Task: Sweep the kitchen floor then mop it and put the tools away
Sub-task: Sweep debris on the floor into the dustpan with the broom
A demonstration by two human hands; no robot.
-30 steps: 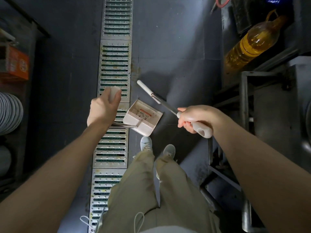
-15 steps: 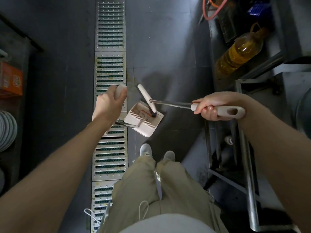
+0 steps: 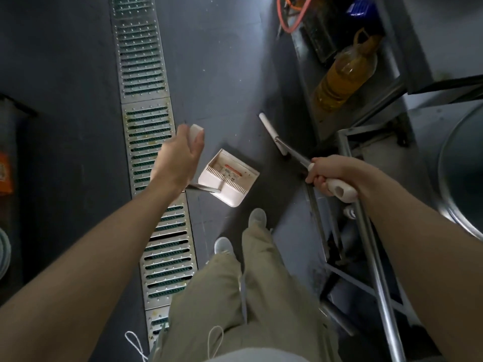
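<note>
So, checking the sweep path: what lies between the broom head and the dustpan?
Only bare dark floor lies between broom head and dustpan, per the head view.

floor (image 3: 222, 61) is dark grey, and the drain grate (image 3: 146, 121) is silvery metal with rows of dark slots showing green underneath. dustpan (image 3: 230, 176) is off-white with a little orange-red label inside. broom (image 3: 277, 138) has a white head, steel-grey shaft and white grip. oil bottle (image 3: 342, 71) is amber yellow, hose (image 3: 290, 17) is orange, trousers (image 3: 251, 296) are khaki, shoes (image 3: 257, 216) pale grey.
</note>
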